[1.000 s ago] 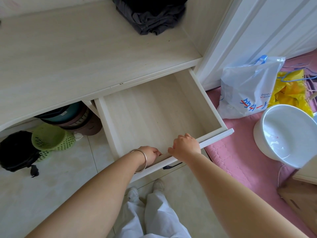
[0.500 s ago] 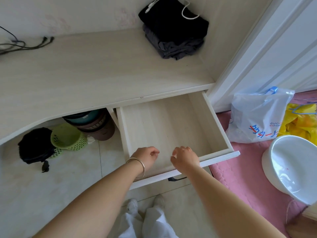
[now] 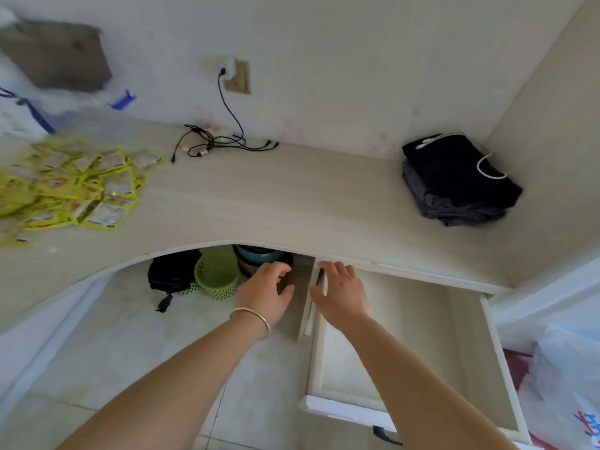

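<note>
A pale wooden drawer (image 3: 487, 368) stands pulled out below the desk top (image 3: 259, 203), and its inside is bare. My left hand (image 3: 264, 292), with a silver bangle on the wrist, reaches forward over the floor beside the drawer's left wall, fingers relaxed and holding nothing. My right hand (image 3: 341, 292) is raised over the drawer's far left corner with fingers spread and straight, holding nothing.
Under the desk sit a green basket (image 3: 217, 274), a black bag (image 3: 170, 272) and stacked tubs (image 3: 259, 254). On the desk lie folded dark clothes (image 3: 457, 180), yellow packets (image 3: 74, 186) and black cables (image 3: 220, 142). A white plastic bag (image 3: 568, 384) stands at the right.
Both hands have let go of the drawer's front edge and moved forward and up toward the desk. The view has tilted up, showing the wall and more of the desk top.
</note>
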The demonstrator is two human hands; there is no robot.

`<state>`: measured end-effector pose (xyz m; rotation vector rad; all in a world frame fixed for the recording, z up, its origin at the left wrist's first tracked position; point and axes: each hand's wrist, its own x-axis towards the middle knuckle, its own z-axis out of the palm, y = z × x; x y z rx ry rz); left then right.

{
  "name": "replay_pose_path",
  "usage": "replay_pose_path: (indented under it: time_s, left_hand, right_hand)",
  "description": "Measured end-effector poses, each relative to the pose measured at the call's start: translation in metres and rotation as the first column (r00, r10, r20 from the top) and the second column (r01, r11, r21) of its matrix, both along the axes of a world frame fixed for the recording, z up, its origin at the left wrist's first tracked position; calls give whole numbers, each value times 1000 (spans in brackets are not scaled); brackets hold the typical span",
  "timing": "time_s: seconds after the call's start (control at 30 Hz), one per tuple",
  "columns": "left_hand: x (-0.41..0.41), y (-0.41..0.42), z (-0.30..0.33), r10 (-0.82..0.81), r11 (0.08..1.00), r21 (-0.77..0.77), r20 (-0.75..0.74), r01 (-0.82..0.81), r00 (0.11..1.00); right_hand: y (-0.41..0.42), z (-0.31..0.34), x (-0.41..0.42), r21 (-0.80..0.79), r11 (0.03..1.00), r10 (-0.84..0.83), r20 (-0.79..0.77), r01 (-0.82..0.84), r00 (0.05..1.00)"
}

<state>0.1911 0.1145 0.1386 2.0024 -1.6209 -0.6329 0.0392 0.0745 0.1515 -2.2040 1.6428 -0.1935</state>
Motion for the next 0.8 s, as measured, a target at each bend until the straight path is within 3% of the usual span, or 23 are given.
replay_pose_path:
  time_s: [0.17,0.3,0.53,0.8]
  left_hand:
    - [98,26,27,146,987,-86,88,-138,985]
    - [187,57,38,234,972,-69,156,-225,960]
    - [328,108,39,347,937,-15,145,-349,927]
    - [435,129,35,486,871,-2,138,-491,863]
  right_hand:
    - [7,31,92,-116,983,149,52,-142,987]
    - [18,42,173,-146,961,247,70,-235,966]
    - [51,31,321,-24,965,264,88,-263,960]
    - [52,27,442,40,933,356,59,-359,933]
